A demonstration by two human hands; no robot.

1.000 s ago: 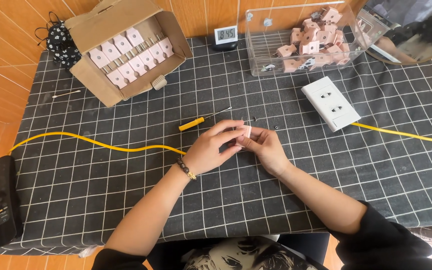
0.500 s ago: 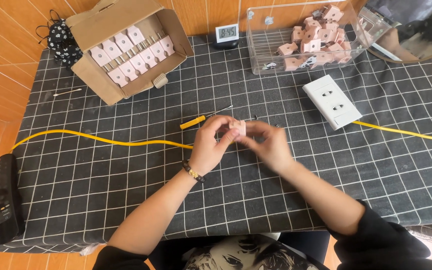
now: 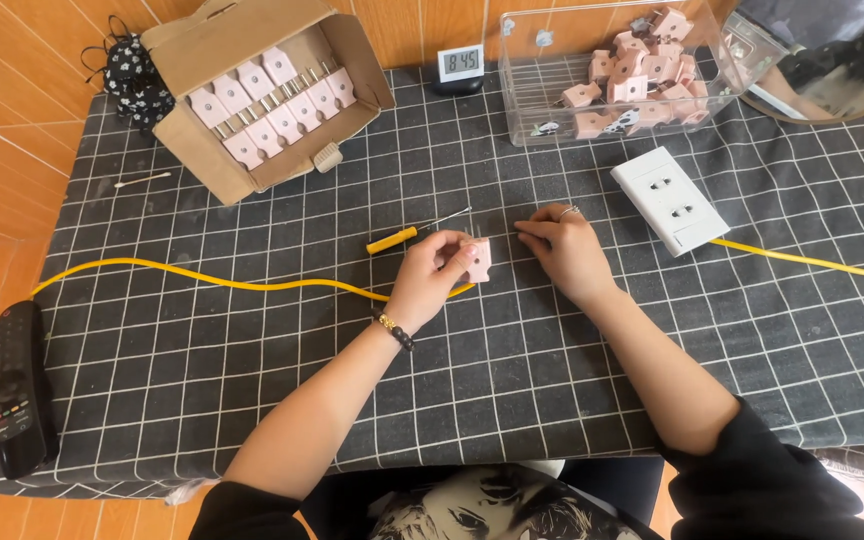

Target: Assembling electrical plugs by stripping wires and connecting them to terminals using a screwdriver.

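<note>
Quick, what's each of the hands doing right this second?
Left hand: closed on a pink plug at the end of the yellow cable.
Right hand: fingers curled, resting on the table beside the plug; whether it pinches something small cannot be told.

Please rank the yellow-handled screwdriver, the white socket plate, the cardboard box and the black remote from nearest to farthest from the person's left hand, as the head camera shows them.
From the left hand:
1. Yellow-handled screwdriver, just above the hand.
2. White socket plate, off to the right.
3. Cardboard box, at the upper left.
4. Black remote, at the table's far left edge.
</note>
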